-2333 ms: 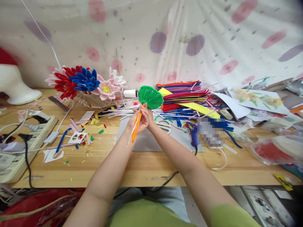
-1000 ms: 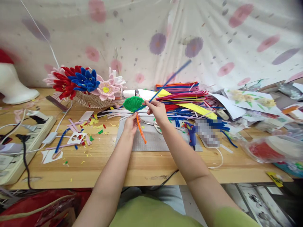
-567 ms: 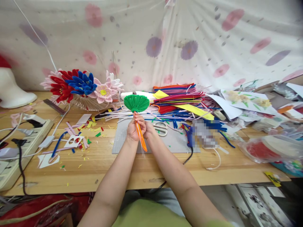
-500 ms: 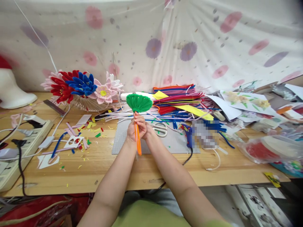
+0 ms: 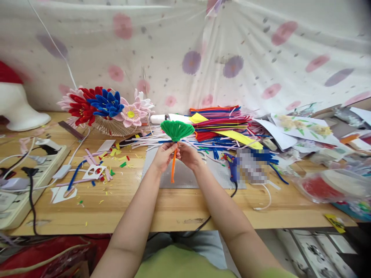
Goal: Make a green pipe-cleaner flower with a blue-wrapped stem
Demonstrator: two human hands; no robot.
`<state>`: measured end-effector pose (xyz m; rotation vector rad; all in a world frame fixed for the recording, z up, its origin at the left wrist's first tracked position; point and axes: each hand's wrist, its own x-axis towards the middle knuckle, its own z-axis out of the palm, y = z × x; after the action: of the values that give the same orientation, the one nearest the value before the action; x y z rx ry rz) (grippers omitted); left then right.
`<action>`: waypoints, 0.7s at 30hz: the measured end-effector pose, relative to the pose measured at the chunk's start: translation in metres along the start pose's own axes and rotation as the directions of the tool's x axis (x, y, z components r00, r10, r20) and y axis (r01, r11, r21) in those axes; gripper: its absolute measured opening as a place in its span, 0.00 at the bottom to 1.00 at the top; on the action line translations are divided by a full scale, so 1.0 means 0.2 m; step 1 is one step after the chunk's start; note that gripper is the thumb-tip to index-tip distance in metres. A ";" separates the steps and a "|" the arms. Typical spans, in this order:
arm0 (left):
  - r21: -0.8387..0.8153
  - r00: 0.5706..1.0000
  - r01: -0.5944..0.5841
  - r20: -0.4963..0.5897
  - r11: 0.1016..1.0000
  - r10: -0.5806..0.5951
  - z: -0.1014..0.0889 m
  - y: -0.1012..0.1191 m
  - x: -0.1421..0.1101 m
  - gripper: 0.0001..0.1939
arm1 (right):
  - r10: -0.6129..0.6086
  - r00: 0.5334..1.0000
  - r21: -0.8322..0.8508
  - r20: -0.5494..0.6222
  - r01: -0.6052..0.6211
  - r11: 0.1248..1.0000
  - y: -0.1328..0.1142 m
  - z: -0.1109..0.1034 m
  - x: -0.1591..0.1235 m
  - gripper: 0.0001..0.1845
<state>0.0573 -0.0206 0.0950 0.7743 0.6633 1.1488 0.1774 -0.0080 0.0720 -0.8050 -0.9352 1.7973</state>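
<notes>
A green fan-shaped pipe-cleaner leaf (image 5: 177,130) stands upright in front of me, its wide edge at the top. From its base an orange pipe-cleaner stem (image 5: 173,170) hangs down between my hands. My left hand (image 5: 164,156) pinches the narrow base, thumb on the near side. On the other side, my right hand (image 5: 188,156) has its fingers closed on the same base. Below both hands lies a grey cutting mat (image 5: 185,179). White-handled scissors on it are mostly hidden behind my right hand.
Bundled pipe cleaners (image 5: 223,123) lie at the back. A blue glue gun (image 5: 232,168) with a black cord is to the right. Pipe-cleaner flowers (image 5: 107,104) stand back left, with scraps (image 5: 95,172) before them. A power strip (image 5: 43,185) sits at the left edge.
The leaf has turned, showing a broader, more even fan, with its stem now a single narrow strand. My hands have shifted apart slightly around its base. The whole view has moved a little.
</notes>
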 end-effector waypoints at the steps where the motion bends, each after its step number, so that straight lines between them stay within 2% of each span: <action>1: 0.013 1.000 -0.011 -0.005 1.000 0.011 -0.01 0.00 0.00 0.13 | -0.022 0.999 0.020 0.031 0.022 1.000 -0.03 0.00 -0.03 0.09; 4: 0.051 1.000 -0.016 0.001 0.999 0.016 -0.01 0.00 -0.01 0.16 | -0.085 0.990 0.054 0.109 0.079 0.995 -0.08 0.02 -0.07 0.10; 6: 0.076 1.000 -0.004 0.008 0.997 0.004 -0.01 -0.01 -0.01 0.17 | -0.100 0.990 0.043 0.104 0.096 0.995 -0.09 0.04 -0.07 0.10; 12: 0.130 0.996 -0.075 -0.043 0.989 0.082 -0.02 -0.01 -0.01 0.16 | -0.123 0.985 0.061 -0.117 0.131 0.989 -0.07 0.11 0.00 0.11; 14: 0.124 0.995 -0.074 -0.052 0.990 0.081 -0.02 -0.01 -0.01 0.16 | -0.139 0.979 0.051 -0.152 0.148 0.988 -0.07 0.11 0.01 0.11; 18: 0.084 0.999 0.025 -0.042 0.996 -0.022 -0.03 0.00 0.00 0.14 | -0.120 0.991 -0.131 -0.056 0.112 0.985 -0.09 0.10 0.02 0.11; 21: 0.086 0.992 -0.038 -0.115 0.996 0.048 -0.03 -0.01 0.01 0.12 | -0.128 0.992 -0.361 0.003 0.120 0.925 -0.12 0.07 0.00 0.14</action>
<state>0.0548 -0.0180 0.0892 0.8000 0.8002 1.2185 0.1761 -0.0040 0.0989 -0.9653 -1.2967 1.5244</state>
